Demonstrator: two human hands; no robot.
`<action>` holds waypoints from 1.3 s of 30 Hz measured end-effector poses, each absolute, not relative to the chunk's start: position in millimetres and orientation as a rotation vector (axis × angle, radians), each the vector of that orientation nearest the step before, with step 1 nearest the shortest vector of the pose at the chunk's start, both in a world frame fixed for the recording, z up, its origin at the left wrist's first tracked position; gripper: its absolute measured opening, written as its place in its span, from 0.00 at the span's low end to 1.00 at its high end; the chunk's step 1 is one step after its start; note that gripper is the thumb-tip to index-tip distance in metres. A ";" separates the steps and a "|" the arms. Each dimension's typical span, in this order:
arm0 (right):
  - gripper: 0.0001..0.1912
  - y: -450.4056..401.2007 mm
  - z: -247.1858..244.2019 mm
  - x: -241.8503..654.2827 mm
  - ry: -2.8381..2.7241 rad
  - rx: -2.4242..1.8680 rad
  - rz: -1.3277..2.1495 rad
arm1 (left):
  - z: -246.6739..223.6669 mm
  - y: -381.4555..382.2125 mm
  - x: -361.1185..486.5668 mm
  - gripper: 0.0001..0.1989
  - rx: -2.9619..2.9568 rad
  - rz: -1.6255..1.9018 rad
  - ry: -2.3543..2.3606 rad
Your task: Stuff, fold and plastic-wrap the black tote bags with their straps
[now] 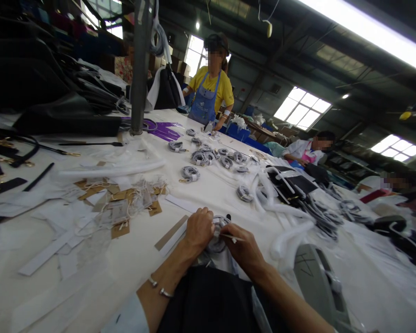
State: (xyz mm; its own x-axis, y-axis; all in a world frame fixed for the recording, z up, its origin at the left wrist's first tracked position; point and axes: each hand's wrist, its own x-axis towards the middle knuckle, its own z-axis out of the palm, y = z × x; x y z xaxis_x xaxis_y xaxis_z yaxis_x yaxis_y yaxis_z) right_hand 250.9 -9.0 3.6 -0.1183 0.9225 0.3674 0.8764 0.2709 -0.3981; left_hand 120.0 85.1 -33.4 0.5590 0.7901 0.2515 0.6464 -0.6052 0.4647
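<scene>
head view: coil is being gripped by left hand; right of coil, pale strip is being pinched by right hand.

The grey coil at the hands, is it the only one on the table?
No, past this coil, several more grey coils lie on the white table.

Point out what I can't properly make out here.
Head view:
- Gray coil: partly covered by the left hand and right hand.
- Brown tags: any print is too small and blurred.
- Blue apron: its lettering is too small to read.
- Black material: cut off by the bottom edge.
</scene>
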 end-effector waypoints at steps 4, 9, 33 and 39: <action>0.05 1.1 -0.5 252.2 -2.150 -1.562 -0.338 | -23.2 82.4 119.2 0.06 2.510 0.677 1.142; 0.05 17.4 -7.9 260.4 -2.147 -1.499 -0.195 | -15.9 83.0 116.5 0.09 2.519 0.719 1.122; 0.14 5.9 9.9 252.8 -2.247 -1.200 -0.448 | -21.7 110.8 97.0 0.21 1.238 0.441 0.512; 0.14 5.4 8.4 246.8 -2.272 -1.213 -0.499 | -19.2 113.0 95.7 0.17 1.159 0.482 0.567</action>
State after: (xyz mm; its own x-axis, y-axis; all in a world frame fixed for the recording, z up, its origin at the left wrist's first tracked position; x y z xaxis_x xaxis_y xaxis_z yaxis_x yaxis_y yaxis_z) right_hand 246.8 5.4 8.4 -0.4694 0.6540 0.5933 0.8425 0.5329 0.0791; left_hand 95.7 113.0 -19.2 0.7645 0.6229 -0.1660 -0.0637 0.3292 0.9421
